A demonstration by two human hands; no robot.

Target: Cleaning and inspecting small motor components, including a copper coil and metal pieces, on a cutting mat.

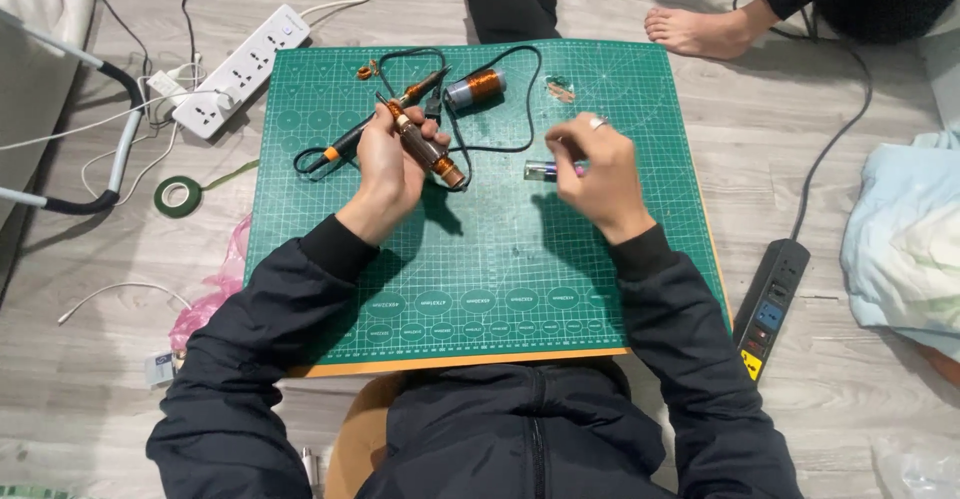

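Observation:
My left hand [392, 159] holds a slim rod wound with copper wire [425, 147], tilted over the green cutting mat [480, 279]. My right hand [598, 171], with a ring on one finger, reaches down to a small purple and clear lighter [548, 170] lying on the mat, fingers closing over its right end. A soldering iron [385, 119] with an orange collar and black cord lies just behind my left hand. A copper wire spool [478, 88] rests further back.
A white power strip [240, 71] and green tape roll [178, 196] lie left of the mat. A black power strip [770, 307] is on the right. Another person's bare feet [700, 31] are beyond the mat. Pink plastic [215, 289] sits at the left edge.

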